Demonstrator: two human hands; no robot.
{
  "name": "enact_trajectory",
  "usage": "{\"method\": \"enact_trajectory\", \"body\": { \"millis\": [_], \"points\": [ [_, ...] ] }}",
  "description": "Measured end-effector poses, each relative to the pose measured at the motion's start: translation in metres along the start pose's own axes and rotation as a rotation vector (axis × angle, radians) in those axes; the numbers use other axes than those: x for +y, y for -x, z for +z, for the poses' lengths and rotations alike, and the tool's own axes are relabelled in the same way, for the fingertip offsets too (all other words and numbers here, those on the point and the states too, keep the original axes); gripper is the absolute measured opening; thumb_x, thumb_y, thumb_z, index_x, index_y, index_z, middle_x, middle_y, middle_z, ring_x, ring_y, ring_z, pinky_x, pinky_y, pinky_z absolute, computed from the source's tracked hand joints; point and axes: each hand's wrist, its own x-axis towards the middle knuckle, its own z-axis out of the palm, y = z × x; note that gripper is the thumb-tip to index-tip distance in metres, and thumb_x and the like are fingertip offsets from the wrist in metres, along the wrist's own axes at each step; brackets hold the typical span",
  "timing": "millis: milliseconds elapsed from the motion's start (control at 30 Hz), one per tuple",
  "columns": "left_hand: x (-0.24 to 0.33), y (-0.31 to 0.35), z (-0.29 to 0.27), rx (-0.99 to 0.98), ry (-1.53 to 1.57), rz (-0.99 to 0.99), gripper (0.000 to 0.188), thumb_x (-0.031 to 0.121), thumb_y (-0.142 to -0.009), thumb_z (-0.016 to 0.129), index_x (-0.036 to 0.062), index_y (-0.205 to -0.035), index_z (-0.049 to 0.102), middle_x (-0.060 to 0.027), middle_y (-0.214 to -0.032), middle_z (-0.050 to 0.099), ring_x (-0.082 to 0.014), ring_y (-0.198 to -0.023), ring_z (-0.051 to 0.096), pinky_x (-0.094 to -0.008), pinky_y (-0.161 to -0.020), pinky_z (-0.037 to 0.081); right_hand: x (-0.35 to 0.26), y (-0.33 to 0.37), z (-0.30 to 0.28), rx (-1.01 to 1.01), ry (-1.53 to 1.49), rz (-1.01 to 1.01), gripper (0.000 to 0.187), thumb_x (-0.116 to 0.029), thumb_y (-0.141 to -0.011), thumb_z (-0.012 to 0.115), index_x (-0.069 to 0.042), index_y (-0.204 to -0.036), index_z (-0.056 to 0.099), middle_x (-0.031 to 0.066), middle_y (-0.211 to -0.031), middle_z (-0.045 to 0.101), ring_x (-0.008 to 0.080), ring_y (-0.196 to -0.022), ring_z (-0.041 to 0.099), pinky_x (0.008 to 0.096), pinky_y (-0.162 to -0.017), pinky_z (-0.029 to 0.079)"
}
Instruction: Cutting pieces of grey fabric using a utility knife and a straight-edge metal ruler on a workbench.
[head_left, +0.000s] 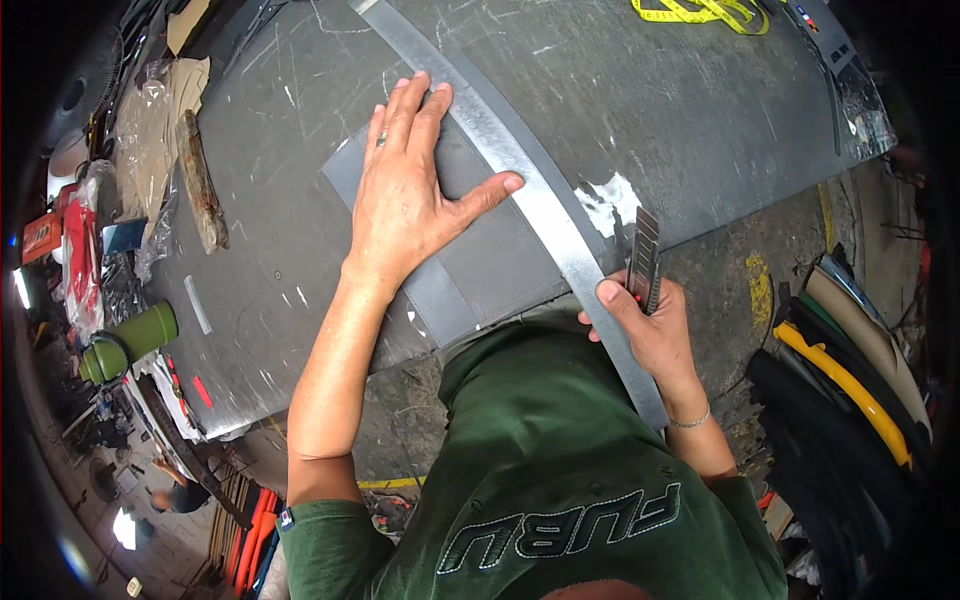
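Note:
A long metal straightedge [540, 200] lies slantwise across a flat dark grey sheet [490, 250], its near end reaching past the table edge toward my body. My left hand [405, 190] presses flat on the sheet with fingers stretched out. The thumb and fingertips of that hand rest on or against the straightedge. My right hand [655, 325], at the table's near edge, is closed round a snap-off utility knife [645, 255] that points away from me. Its thumb and fingers also grip the straightedge near its lower end. Part of the sheet lies hidden under my left hand and the metal.
The scratched dark worktable [290, 220] carries a yellow tape measure [700, 12] at the far side and a wooden stick [203, 185] at left. A green cylinder [130, 342] sits by the left edge. Rolls of material [860, 340] stand on the right. Another person [180, 495] is at lower left.

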Motion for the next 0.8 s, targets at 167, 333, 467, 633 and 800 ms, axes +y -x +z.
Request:
{"method": "enact_trajectory", "body": {
  "millis": [167, 333, 467, 633, 800],
  "points": [
    [0.0007, 0.0008, -0.0009, -0.001, -0.001, -0.007, 0.102, 0.056, -0.072, 0.09, 0.0019, -0.149, 0.051, -0.0223, -0.159, 0.044, -0.0383, -0.151, 0.037, -0.0533, -0.127, 0.025, 0.0012, -0.0001, -0.0005, -0.003, 0.01, -0.016, 0.027, -0.023, -0.101, 0.07, 0.002, -0.092, 0.067, 0.007, -0.078, 0.069, 0.0182, -0.071, 0.074, 0.0296, -0.057, 0.06],
    [0.0009, 0.0003, -0.0013, -0.004, 0.001, -0.007, 0.103, 0.056, -0.071, 0.09, 0.0024, -0.149, 0.051, -0.0221, -0.159, 0.044, -0.0383, -0.151, 0.037, -0.054, -0.127, 0.025, 0.0031, -0.0006, -0.0017, -0.011, 0.012, -0.016, 0.027, -0.024, -0.102, 0.07, 0.002, -0.091, 0.067, 0.0071, -0.078, 0.069, 0.0183, -0.071, 0.074, 0.0295, -0.057, 0.06],
    [0.0002, 0.0003, -0.0013, 0.002, 0.001, -0.006, 0.103, 0.057, -0.071, 0.09, 0.0026, -0.149, 0.051, -0.0222, -0.159, 0.044, -0.0384, -0.151, 0.038, -0.0543, -0.127, 0.024, 0.0026, -0.0007, -0.0004, -0.009, 0.004, -0.014, 0.028, -0.024, -0.102, 0.07, 0.002, -0.091, 0.067, 0.0072, -0.077, 0.069, 0.0182, -0.071, 0.074, 0.0295, -0.057, 0.06],
    [0.0014, -0.0002, -0.0002, 0.002, 0.002, -0.004, 0.103, 0.057, -0.071, 0.09, 0.0025, -0.149, 0.051, -0.0221, -0.159, 0.045, -0.0382, -0.151, 0.038, -0.0543, -0.127, 0.024, 0.0034, -0.0002, -0.0021, -0.01, 0.008, -0.015, 0.028, -0.024, -0.101, 0.07, 0.002, -0.091, 0.067, 0.0073, -0.077, 0.069, 0.0182, -0.07, 0.074, 0.0294, -0.057, 0.06],
    [0.0022, 0.0004, -0.0001, -0.004, 0.002, -0.023, 0.103, 0.056, -0.071, 0.09, 0.002, -0.149, 0.051, -0.0227, -0.158, 0.044, -0.0397, -0.15, 0.038, -0.0537, -0.126, 0.026, 0.0021, 0.0001, -0.0015, -0.012, 0.005, -0.023, 0.029, -0.025, -0.101, 0.07, 0.002, -0.092, 0.067, 0.0081, -0.077, 0.07, 0.0185, -0.07, 0.074, 0.0294, -0.057, 0.06]
  ]
}}
